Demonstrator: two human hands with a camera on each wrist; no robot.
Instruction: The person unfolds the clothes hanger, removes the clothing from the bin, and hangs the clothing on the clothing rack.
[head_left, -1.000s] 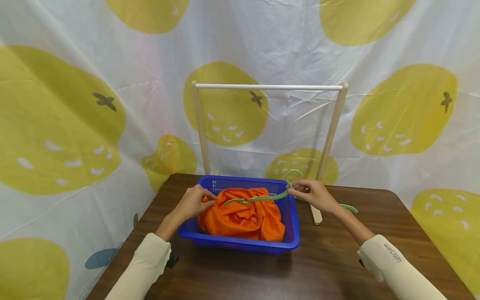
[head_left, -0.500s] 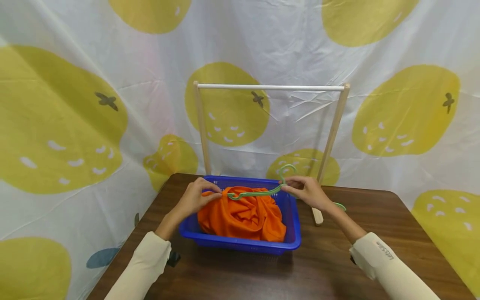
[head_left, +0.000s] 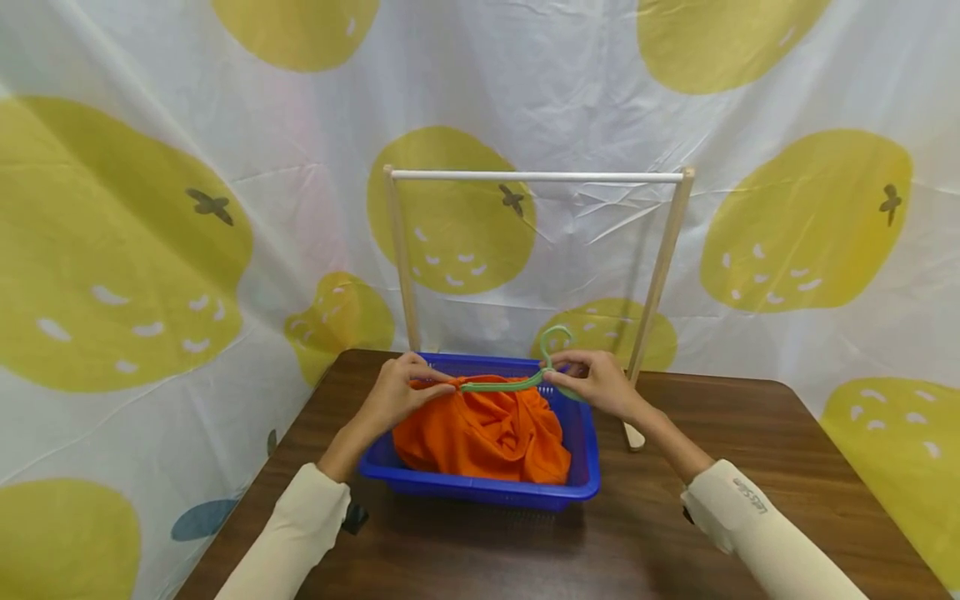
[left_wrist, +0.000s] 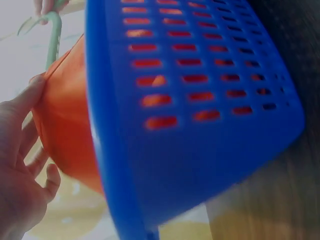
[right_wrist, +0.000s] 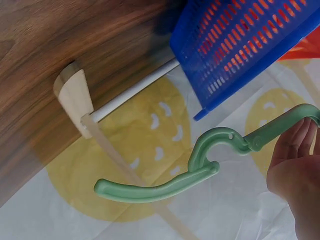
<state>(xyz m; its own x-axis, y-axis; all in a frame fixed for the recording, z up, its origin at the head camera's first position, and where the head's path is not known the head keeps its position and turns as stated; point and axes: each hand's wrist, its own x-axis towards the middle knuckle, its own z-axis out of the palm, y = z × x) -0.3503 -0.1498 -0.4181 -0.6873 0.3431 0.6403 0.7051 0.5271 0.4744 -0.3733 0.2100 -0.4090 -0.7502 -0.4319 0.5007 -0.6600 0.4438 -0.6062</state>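
Crumpled orange cloth (head_left: 487, 446) fills the blue plastic basket (head_left: 495, 487). My left hand (head_left: 401, 392) pinches a raised edge of it between thumb and fingers, above the basket's left part. A light green clothes hanger (head_left: 506, 386) reaches across the cloth, its left arm's tip covered at the pinched edge. My right hand (head_left: 596, 383) grips this hanger near the base of its upright hook. In the right wrist view, the hanger's other arm (right_wrist: 150, 192), with a round notch, sticks out free beyond the right hand (right_wrist: 292, 177). The left wrist view shows the lifted cloth (left_wrist: 70, 115) stretched above the basket rim.
Behind the basket stands a small wooden rack with a white crossbar (head_left: 540, 176); its right foot (head_left: 633, 437) rests beside the basket. All stand on a dark brown wooden table (head_left: 712, 500). A white curtain (head_left: 315, 217) with yellow fruit prints hangs behind.
The right hand has moved left with the hanger, whose left tip has gone from uncovered to hidden at the cloth's edge. The left hand has moved slightly right and up, raising the cloth.
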